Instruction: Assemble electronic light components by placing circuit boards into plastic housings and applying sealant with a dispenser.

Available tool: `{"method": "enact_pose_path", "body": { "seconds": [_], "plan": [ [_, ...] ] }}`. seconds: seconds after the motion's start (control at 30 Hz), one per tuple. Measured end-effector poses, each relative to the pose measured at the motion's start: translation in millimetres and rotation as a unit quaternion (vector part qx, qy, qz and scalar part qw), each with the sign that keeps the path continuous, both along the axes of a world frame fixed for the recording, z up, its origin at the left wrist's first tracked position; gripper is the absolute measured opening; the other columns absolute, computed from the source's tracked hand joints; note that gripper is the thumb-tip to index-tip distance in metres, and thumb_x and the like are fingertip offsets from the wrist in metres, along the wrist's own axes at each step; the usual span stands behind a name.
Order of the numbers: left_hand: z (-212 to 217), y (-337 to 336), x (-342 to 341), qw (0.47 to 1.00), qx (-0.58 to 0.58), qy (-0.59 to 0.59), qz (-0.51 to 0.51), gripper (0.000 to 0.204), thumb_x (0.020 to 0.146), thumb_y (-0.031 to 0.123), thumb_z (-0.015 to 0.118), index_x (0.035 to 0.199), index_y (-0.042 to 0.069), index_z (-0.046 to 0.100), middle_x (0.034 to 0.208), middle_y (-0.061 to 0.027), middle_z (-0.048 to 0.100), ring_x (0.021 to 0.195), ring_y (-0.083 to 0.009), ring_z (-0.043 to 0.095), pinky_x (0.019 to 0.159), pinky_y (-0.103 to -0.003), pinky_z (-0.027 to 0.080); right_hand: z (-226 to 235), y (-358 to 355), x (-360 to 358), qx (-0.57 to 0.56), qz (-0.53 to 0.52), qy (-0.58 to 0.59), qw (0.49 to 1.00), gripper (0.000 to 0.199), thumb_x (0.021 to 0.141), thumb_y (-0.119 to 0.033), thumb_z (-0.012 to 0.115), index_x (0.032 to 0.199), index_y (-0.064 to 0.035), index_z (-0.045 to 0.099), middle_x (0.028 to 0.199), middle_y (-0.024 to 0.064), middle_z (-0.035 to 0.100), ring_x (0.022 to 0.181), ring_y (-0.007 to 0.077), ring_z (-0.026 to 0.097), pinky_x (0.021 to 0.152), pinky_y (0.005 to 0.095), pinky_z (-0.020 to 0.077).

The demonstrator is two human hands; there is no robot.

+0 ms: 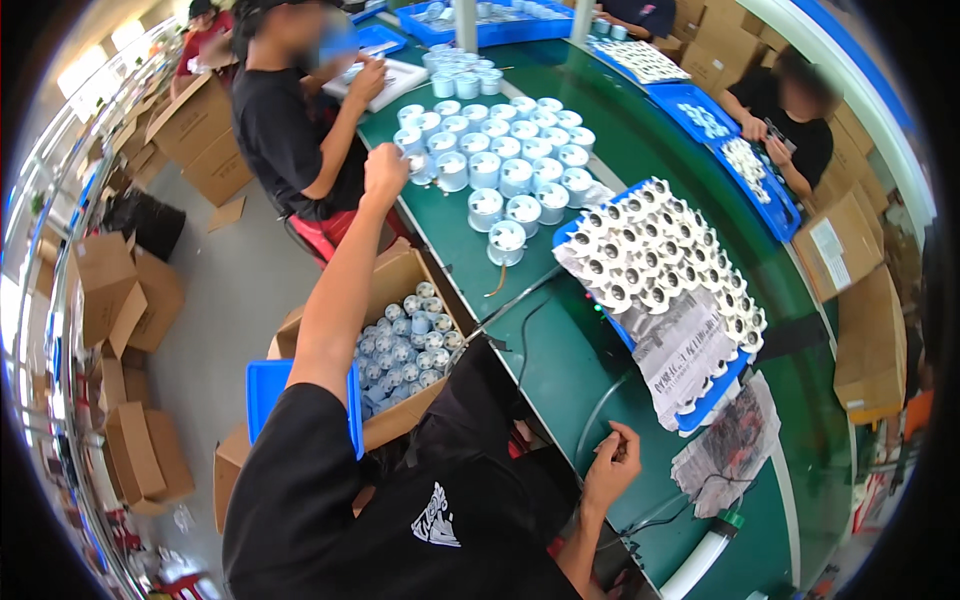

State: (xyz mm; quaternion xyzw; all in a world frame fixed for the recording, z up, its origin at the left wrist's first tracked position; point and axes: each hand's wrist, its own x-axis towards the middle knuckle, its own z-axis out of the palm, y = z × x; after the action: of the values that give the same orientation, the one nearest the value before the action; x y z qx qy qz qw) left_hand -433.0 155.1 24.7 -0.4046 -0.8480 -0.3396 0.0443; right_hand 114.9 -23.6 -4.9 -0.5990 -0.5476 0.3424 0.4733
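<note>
Left hand (385, 172) stretched far out, closed round a white cylinder (420, 168) at the near edge of the standing cluster (500, 150), axis seemingly upright. Right hand (612, 468) close in, fingers pinched narrow; contents too small to tell.

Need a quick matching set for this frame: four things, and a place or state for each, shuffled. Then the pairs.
Things:
1. left hand
2. right hand
3. cardboard box
4. blue tray

Places or states:
A. beside the table, full of small cylinders
B. stretched out to the grey cylinders on the green table
C. lined with newspaper, holds rows of white round parts
D. near the table's front edge, fingers pinched on something too small to tell

Pairs: 1-B, 2-D, 3-A, 4-C
</note>
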Motion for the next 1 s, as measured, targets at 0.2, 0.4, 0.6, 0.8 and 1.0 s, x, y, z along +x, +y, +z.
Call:
{"method": "enact_pose_path", "body": {
  "seconds": [0.2, 0.4, 0.6, 0.8, 1.0],
  "plan": [
    [1.0, -1.7, 7.4, 0.985, -0.003, 0.171, -0.025, 0.035, 0.083, 0.026, 0.069, 0.110, 0.004, 0.068, 0.103, -0.0222, 0.066, 0.099, -0.0394, 0.065, 0.086, -0.047, 0.051, 0.3, 2.5, 0.5, 0.003, -0.012, -0.024, 1.000, 0.012, 0.094, -0.003, 0.058, 0.098, -0.0005, 0.068, 0.069, -0.0014, 0.054, 0.059, 0.0050, 0.045, 0.053, 0.0219, 0.0354],
    [-44.3, -0.6, -70.6, 0.984, 0.165, -0.014, -0.073, 0.047, 0.098, 0.035, 0.057, 0.118, -0.007, 0.064, 0.114, -0.0259, 0.066, 0.101, -0.0378, 0.064, 0.091, -0.045, 0.049, 10.8, 5.5, -2.5, 0.011, 0.015, 0.015, 1.000, 0.014, 0.088, -0.002, 0.061, 0.101, -0.0029, 0.068, 0.086, 0.0109, 0.065, 0.064, 0.0176, 0.060, 0.060, 0.0297, 0.0480],
    [-111.0, 50.8, -88.4, 0.791, -0.253, 0.533, 0.164, 0.035, 0.102, 0.026, 0.042, 0.129, 0.012, 0.060, 0.123, -0.0110, 0.063, 0.109, -0.0248, 0.060, 0.090, -0.040, 0.047, -1.3, 2.6, 3.9, 0.057, 0.024, -0.027, 0.998, 0.017, 0.087, -0.010, 0.059, 0.103, -0.0071, 0.064, 0.096, 0.0125, 0.067, 0.083, 0.0341, 0.065, 0.073, 0.0433, 0.0534],
    [-85.1, 60.4, -15.8, 0.960, 0.246, 0.054, 0.123, 0.046, 0.099, 0.031, 0.059, 0.114, -0.012, 0.056, 0.115, -0.0300, 0.059, 0.090, -0.0363, 0.062, 0.081, -0.043, 0.052, 38.4, -8.5, 44.9, 0.178, -0.052, -0.043, 0.982, 0.015, 0.087, -0.009, 0.058, 0.101, -0.0061, 0.064, 0.092, 0.0113, 0.065, 0.079, 0.0296, 0.065, 0.068, 0.0394, 0.0530],
    [-90.5, 4.7, 37.7, 0.945, 0.326, -0.022, -0.028, 0.042, 0.101, 0.030, 0.054, 0.113, -0.010, 0.057, 0.114, -0.0261, 0.059, 0.090, -0.0346, 0.061, 0.082, -0.042, 0.052, 116.9, 0.5, 332.2, 0.229, -0.496, -0.239, 0.803, 0.019, 0.086, -0.007, 0.060, 0.103, -0.0004, 0.064, 0.068, 0.0128, 0.059, 0.057, 0.0218, 0.058, 0.054, 0.0340, 0.0458]
  ]
}}
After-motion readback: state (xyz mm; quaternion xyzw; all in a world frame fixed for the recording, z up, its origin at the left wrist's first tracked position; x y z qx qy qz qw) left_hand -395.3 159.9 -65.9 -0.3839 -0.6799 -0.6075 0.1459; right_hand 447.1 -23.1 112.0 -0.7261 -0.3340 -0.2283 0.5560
